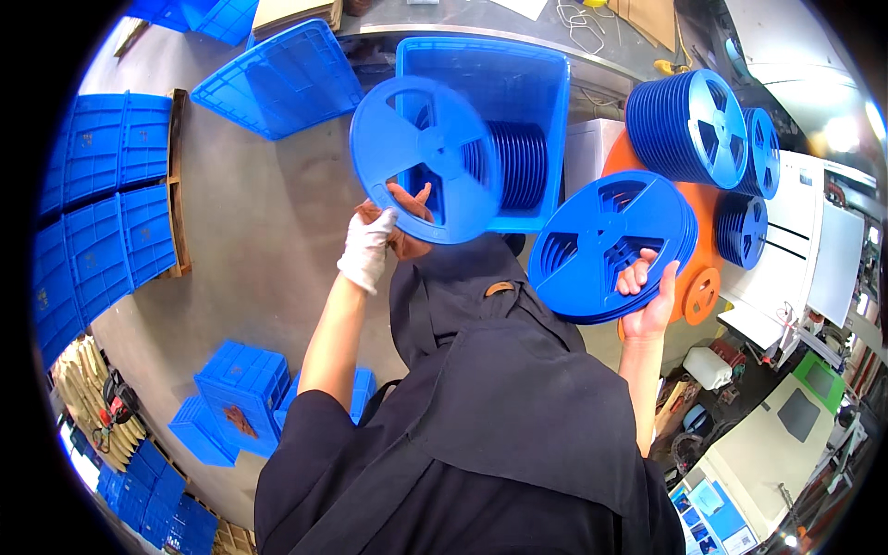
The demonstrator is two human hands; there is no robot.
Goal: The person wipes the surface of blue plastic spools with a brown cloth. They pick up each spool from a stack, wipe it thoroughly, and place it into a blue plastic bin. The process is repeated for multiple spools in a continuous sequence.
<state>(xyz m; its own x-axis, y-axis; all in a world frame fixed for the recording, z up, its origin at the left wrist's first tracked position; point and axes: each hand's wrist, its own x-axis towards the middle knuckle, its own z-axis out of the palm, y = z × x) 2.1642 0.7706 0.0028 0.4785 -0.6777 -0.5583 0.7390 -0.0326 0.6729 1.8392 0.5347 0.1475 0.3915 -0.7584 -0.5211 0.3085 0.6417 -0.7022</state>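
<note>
My left hand, in a white glove with brown fingers, grips the lower left rim of a blue plastic reel with large cut-outs. Its fingers reach through one opening. That reel is held up in front of a blue bin, in which a row of blue reels stands on edge. To the right, my bare right hand is closed on the lower edge of a stack of blue reels. Its fingers are hooked into a cut-out, and its thumb lies along the rim.
An orange round surface on the right bears more reel stacks and an orange reel. A metal workbench runs along the far side. Blue crates stand on a pallet at left; another crate sits on the floor.
</note>
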